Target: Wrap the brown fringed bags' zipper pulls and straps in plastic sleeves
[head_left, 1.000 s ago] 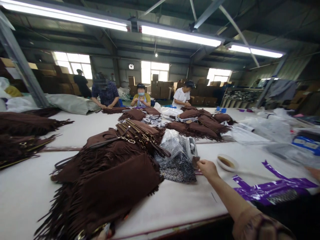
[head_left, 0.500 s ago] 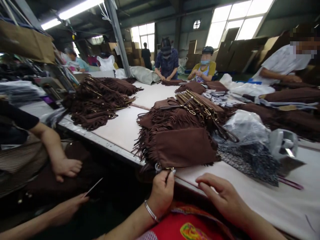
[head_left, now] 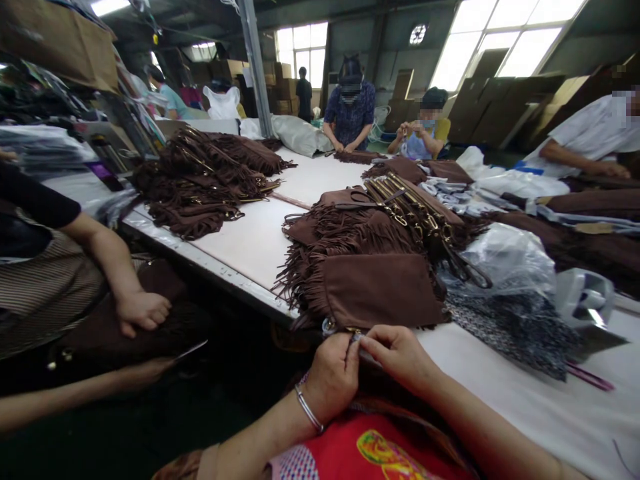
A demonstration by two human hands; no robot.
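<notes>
A brown fringed bag (head_left: 383,290) lies flat at the table's near edge, with fringe along its left side. At its near edge shows a small gold metal piece, probably the zipper pull, with a pale bit of wrapping beside it. My left hand (head_left: 333,373), wearing a silver bangle, pinches this small piece between thumb and forefinger. From the right, my right hand (head_left: 400,353) meets it there, thumb and forefinger pressed together on the same spot. Its exact shape is mostly covered by my fingertips. Behind lie more stacked fringed bags (head_left: 345,227) with gold zippers and clasps (head_left: 400,200).
Another pile of brown fringed bags (head_left: 200,180) is at the left of the white table (head_left: 235,257). To the right lie a clear plastic bag (head_left: 510,260), a tape dispenser (head_left: 583,300) and purple-handled tool (head_left: 590,377). A co-worker's hand (head_left: 143,310) is at left; others work across the table.
My right hand has moved left and its fingers have closed at the small piece beside my left hand. The view has shifted slightly; the co-worker's blade at left has moved up.
</notes>
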